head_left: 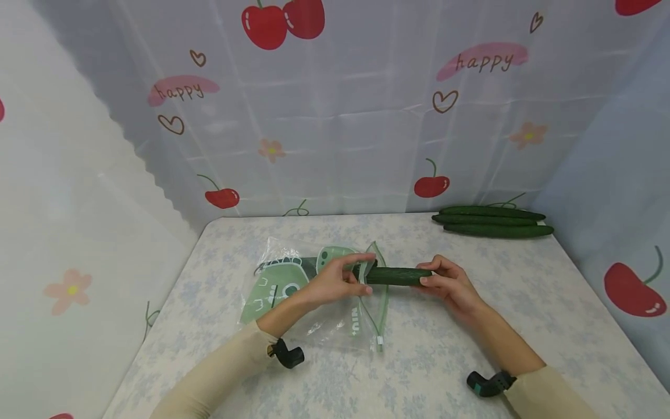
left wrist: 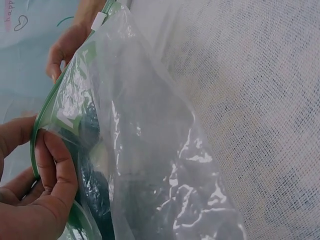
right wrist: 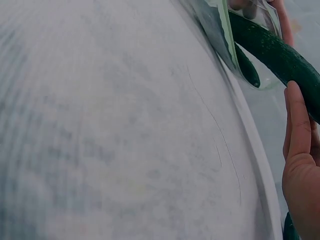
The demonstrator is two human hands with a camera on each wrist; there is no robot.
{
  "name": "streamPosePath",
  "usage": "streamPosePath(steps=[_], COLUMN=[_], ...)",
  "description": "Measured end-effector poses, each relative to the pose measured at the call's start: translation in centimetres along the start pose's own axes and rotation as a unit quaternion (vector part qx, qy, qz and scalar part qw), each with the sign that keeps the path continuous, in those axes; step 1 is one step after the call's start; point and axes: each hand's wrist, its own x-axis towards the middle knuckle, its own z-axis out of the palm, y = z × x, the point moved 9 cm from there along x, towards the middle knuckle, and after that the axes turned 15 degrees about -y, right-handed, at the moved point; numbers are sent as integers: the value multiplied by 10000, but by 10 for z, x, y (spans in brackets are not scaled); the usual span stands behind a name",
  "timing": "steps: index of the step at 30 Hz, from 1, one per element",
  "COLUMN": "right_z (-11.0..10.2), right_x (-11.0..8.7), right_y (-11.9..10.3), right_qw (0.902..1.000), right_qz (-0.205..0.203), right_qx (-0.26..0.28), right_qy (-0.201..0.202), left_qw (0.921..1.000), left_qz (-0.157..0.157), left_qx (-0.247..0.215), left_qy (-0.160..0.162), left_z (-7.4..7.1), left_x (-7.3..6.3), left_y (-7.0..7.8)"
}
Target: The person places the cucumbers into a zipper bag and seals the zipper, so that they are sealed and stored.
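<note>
A clear zip bag (head_left: 335,334) with green cartoon prints lies at the middle of the table, its mouth facing right. My left hand (head_left: 331,282) pinches the green-edged mouth, thumb and fingers spread around the opening; in the left wrist view the fingers (left wrist: 57,160) grip the film there. With my right hand (head_left: 452,286) I hold the right end of a dark green cucumber (head_left: 400,276), whose left end is inside the bag mouth. The right wrist view shows another cucumber's tip (right wrist: 247,67) inside the bag, below the held one. A white slider (head_left: 379,340) sits at the near end of the zip.
Several cucumbers (head_left: 494,222) lie side by side at the table's far right corner. The table (head_left: 419,361) has a pale floral cover, and a curtain (head_left: 345,116) with cherries and hearts hangs along its back edge. Both wrists wear black cameras.
</note>
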Motion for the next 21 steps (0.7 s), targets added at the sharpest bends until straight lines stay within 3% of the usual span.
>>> streamPosePath(steps=[12,21], right_z=[16,30], right_x=[22,38], right_y=[13,23], right_qw=[9996,9990], right_qz=[52,147], right_qx=[278,431], right_qy=[-89,-1], left_qw=[9970,9947], left_qz=[119,245], left_qx=[-761,-989], left_qy=[-34,-101], left_z=[-9,-11], left_x=[-5,-5], left_y=[-7,-8])
